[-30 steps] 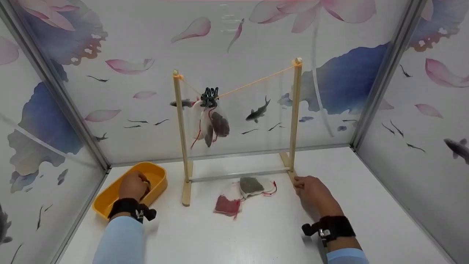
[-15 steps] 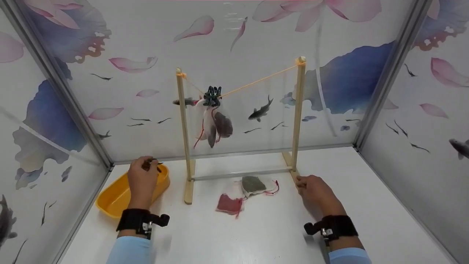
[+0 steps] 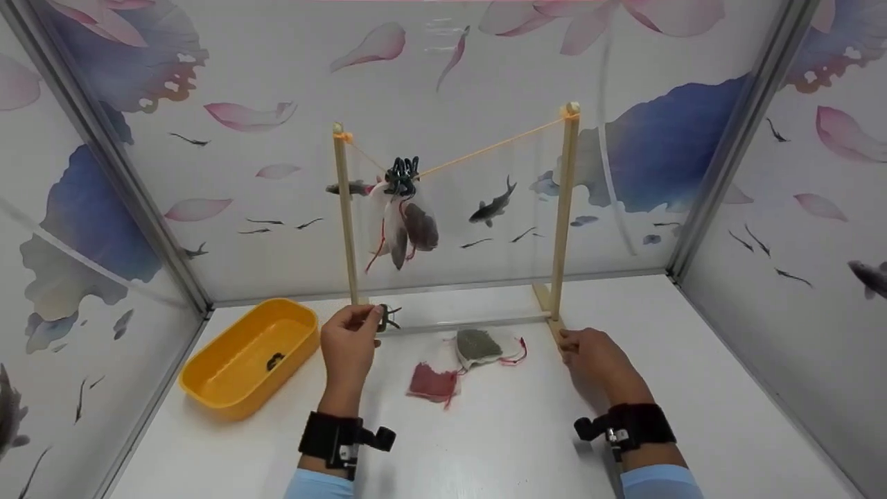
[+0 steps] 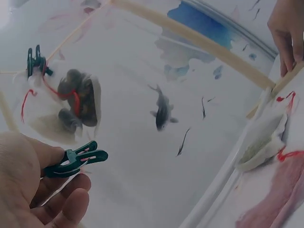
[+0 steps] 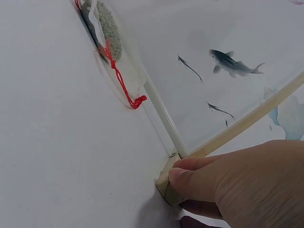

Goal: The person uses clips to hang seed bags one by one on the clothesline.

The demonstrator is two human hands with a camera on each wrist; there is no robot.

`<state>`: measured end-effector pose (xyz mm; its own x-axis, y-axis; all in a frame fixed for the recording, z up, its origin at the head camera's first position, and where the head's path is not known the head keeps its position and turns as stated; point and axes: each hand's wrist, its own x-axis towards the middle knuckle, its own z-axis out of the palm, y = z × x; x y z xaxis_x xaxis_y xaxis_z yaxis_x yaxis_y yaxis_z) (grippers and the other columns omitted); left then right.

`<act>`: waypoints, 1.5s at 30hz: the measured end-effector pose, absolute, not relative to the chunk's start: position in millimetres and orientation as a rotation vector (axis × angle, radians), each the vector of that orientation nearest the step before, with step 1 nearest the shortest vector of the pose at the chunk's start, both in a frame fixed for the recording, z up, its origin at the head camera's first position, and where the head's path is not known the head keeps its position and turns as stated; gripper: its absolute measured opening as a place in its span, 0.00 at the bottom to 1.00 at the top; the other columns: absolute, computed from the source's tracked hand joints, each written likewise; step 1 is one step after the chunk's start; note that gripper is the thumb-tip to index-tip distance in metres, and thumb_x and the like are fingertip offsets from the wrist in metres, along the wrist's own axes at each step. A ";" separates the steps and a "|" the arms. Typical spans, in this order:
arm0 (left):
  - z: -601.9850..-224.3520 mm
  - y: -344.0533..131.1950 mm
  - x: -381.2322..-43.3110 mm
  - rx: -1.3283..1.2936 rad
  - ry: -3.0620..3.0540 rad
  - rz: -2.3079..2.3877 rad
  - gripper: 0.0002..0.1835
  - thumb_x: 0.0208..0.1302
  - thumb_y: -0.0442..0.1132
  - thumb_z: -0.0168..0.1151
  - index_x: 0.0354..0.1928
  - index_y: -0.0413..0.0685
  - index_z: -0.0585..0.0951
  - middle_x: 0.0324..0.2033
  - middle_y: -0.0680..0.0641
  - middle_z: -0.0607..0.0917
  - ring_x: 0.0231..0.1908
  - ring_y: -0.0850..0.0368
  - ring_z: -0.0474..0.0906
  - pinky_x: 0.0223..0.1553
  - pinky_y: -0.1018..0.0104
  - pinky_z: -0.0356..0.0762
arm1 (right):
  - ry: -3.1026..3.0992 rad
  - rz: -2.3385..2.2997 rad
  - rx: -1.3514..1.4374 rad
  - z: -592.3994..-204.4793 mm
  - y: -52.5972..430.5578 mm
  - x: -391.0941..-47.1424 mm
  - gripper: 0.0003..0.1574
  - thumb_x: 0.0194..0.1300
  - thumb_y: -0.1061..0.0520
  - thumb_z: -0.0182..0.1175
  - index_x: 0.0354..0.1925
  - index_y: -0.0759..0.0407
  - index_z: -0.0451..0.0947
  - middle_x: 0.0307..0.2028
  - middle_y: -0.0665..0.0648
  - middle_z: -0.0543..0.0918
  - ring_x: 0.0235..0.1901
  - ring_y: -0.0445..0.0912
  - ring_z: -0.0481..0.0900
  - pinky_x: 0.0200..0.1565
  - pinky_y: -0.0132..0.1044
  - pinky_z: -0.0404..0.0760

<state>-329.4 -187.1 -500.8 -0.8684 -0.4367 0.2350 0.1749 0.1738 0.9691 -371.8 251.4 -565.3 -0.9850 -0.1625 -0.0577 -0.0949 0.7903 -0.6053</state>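
One white table [image 3: 485, 450], floral walls [image 3: 527, 76], clip [image 4: 73, 164] in left hand [image 3: 348, 350], wooden foot [image 5: 167, 183] in right hand [image 3: 601, 360].

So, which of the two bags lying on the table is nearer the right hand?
The grey-green bag, closer to the crossbar; the red bag lies farther left, farther from the right hand.

From the head, a wide view faces forward and down across the white table [image 3: 499, 443] to the far wall [image 3: 485, 90]. Closer and tilted, one wrist camera looks past the left hand [image 4: 26, 185], the other past the right hand [image 5: 242, 183]; both frame the wall's grey fish [image 4: 163, 111].
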 end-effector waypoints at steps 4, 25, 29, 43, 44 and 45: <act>-505.3 -170.1 -326.2 0.215 -1.985 -1.768 0.05 0.75 0.38 0.78 0.45 0.44 0.94 0.37 0.45 0.90 0.34 0.54 0.87 0.30 0.67 0.89 | 2.868 -0.920 -0.213 -562.8 247.9 -374.7 0.25 0.79 0.63 0.70 0.71 0.62 0.86 0.77 0.67 0.80 0.74 0.69 0.79 0.72 0.61 0.82; -508.2 -99.5 -313.7 0.113 -1.917 -2.316 0.07 0.81 0.38 0.71 0.49 0.40 0.90 0.40 0.48 0.95 0.35 0.55 0.94 0.27 0.69 0.85 | 2.762 -1.400 -1.057 -489.6 124.4 -346.3 0.40 0.69 0.54 0.83 0.75 0.57 0.83 0.58 0.58 0.94 0.54 0.52 0.93 0.53 0.54 0.94; -513.1 -92.8 -312.2 0.118 -1.949 -2.336 0.07 0.82 0.38 0.70 0.49 0.41 0.90 0.40 0.49 0.95 0.36 0.56 0.93 0.29 0.68 0.86 | 2.734 -1.432 -1.106 -492.2 117.9 -343.2 0.31 0.69 0.54 0.83 0.67 0.57 0.89 0.54 0.59 0.95 0.50 0.53 0.94 0.49 0.54 0.94; -525.2 -93.6 -318.6 0.083 -2.110 -2.228 0.15 0.90 0.46 0.60 0.53 0.41 0.88 0.45 0.44 0.94 0.43 0.55 0.91 0.37 0.64 0.88 | 2.818 -1.363 -1.111 -488.7 122.2 -342.4 0.18 0.75 0.52 0.78 0.59 0.55 0.92 0.49 0.52 0.96 0.47 0.50 0.94 0.46 0.37 0.91; -528.6 -96.5 -321.4 0.086 -2.192 -2.131 0.16 0.90 0.47 0.59 0.53 0.43 0.89 0.45 0.45 0.93 0.44 0.55 0.89 0.40 0.63 0.87 | 2.838 -1.370 -1.097 -489.2 123.2 -342.8 0.18 0.76 0.52 0.77 0.58 0.56 0.92 0.49 0.53 0.96 0.47 0.49 0.94 0.45 0.37 0.91; -533.3 -99.8 -324.6 0.087 -2.282 -2.012 0.16 0.90 0.47 0.58 0.53 0.44 0.89 0.46 0.45 0.93 0.45 0.55 0.88 0.42 0.62 0.86 | 2.857 -1.379 -1.083 -490.1 124.5 -343.6 0.17 0.76 0.53 0.76 0.58 0.58 0.92 0.48 0.54 0.96 0.47 0.49 0.94 0.45 0.38 0.92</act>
